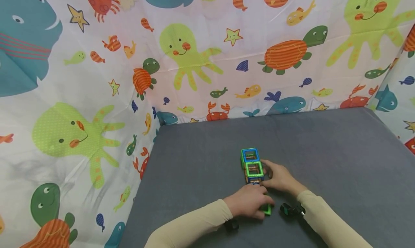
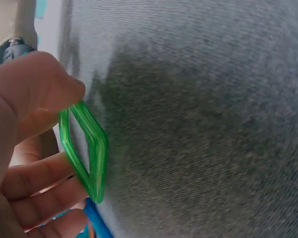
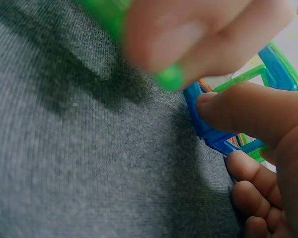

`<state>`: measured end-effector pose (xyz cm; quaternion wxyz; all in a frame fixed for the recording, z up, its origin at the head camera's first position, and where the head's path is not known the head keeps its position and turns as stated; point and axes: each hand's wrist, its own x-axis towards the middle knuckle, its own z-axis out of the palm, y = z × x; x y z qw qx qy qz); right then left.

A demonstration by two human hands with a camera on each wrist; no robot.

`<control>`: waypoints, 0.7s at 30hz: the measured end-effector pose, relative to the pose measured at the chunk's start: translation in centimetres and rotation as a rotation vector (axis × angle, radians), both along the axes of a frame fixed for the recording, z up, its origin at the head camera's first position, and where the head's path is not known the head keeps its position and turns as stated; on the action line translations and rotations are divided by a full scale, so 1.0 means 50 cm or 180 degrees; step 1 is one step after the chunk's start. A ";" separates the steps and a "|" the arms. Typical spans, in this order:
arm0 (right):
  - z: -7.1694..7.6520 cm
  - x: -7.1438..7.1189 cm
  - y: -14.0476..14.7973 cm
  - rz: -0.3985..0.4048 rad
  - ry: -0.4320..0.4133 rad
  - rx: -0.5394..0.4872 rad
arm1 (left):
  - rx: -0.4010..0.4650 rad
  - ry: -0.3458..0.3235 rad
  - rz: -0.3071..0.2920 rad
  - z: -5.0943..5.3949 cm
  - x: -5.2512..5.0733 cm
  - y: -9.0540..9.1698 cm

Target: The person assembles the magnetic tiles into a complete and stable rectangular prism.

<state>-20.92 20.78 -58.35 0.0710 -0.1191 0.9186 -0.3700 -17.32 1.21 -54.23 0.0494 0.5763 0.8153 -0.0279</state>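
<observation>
A block of magnetic tiles (image 1: 254, 162), open square frames in green, blue and orange, lies on the grey surface. My right hand (image 1: 281, 178) holds its near right corner; in the right wrist view the thumb presses on a blue frame (image 3: 206, 133) and the other fingers curl beside it. Just in front of the block, my left hand (image 1: 249, 201) pinches a single green square tile (image 2: 98, 148) between thumb and fingers. In the head view most of this green tile (image 1: 268, 210) is hidden under the left hand. The left fingertips are close to the block's near end.
The grey cloth-covered table (image 1: 194, 154) extends around the hands. Behind and to the left hangs a white curtain (image 1: 201, 107) printed with sea animals. A dark wrist device (image 1: 289, 210) sits by the right sleeve, and another (image 1: 231, 225) under the left wrist.
</observation>
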 end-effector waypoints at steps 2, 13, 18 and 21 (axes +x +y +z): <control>0.000 0.000 0.000 0.0010 0.0025 0.0016 | 0.0105 -0.0078 0.0012 0.008 -0.001 -0.002; -0.001 -0.001 0.001 0.0051 0.0115 0.0038 | 0.0820 -0.0107 0.0134 0.069 -0.018 -0.018; -0.005 0.001 0.006 0.0099 0.0203 0.0021 | 0.1216 -0.0244 0.0299 0.097 -0.038 -0.037; -0.006 0.001 0.008 0.0118 0.0241 -0.0003 | 0.1347 -0.0319 0.0468 0.109 -0.052 -0.050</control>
